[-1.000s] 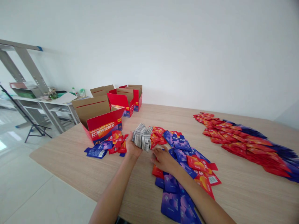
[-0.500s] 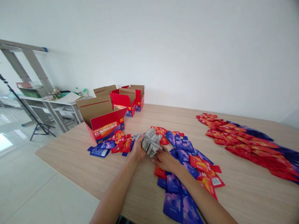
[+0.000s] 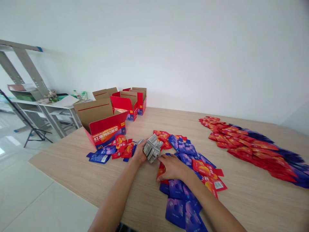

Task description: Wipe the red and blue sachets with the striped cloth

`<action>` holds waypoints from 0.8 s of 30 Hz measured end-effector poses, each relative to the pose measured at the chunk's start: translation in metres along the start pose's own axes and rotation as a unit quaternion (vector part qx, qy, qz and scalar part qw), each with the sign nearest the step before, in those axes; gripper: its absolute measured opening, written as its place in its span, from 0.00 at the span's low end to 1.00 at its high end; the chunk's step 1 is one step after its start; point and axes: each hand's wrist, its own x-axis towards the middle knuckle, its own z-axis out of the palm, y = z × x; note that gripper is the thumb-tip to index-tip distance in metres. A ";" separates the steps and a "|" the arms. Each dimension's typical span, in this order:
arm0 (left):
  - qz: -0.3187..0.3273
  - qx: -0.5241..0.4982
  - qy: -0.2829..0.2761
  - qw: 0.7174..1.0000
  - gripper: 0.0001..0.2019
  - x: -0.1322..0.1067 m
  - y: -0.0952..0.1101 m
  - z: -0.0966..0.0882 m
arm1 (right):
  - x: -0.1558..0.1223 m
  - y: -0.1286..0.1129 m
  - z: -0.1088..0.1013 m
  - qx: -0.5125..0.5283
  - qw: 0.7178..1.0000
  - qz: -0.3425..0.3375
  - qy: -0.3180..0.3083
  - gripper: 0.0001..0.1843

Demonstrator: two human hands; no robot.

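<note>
Grey-striped, a creased bundle [image 3: 152, 149] fills the left hand [image 3: 140, 152].

Flat blue-and-red pouches [image 3: 175, 209] partly hidden beneath the right forearm [image 3: 209, 200], black thin-legged tripod [image 3: 34, 130] cropped left, red-and-blue pouch row [image 3: 253, 146] cropped right

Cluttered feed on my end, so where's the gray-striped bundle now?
In the head view, just below centre: the gray-striped bundle is in the left hand, between the right hand and the nearest open red box.

My tabletop [image 3: 142, 199], pale wood-grain. On it: open red boxes [image 3: 109, 133] left of centre, small packet cluster [image 3: 120, 143] beside nearest; loose packets [image 3: 176, 209] lower centre; overlapping packet rows [image 3: 251, 149] frame right.
</note>
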 end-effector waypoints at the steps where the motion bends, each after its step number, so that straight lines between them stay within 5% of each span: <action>1: -0.019 0.010 -0.004 1.000 0.12 -0.001 -0.001 0.000 | -0.002 -0.002 0.000 0.001 1.000 0.016 -0.021 0.47; 6: -0.094 0.043 -0.028 0.994 0.16 -0.006 -0.016 0.001 | -0.009 0.005 0.000 0.042 0.996 0.032 -0.070 0.45; 13: -0.114 0.043 -0.050 0.991 0.13 -0.007 -0.018 0.000 | -0.020 0.019 -0.019 -0.001 0.987 0.096 -0.127 0.38; 19: -0.045 0.011 -0.061 0.997 0.14 -0.015 0.002 0.008 | -0.015 0.007 -0.016 -0.036 0.982 0.148 -0.112 0.57; 24: 0.001 0.031 -0.039 0.999 0.11 -0.024 0.006 0.019 | -0.015 0.000 -0.021 -0.034 0.988 0.120 -0.086 0.26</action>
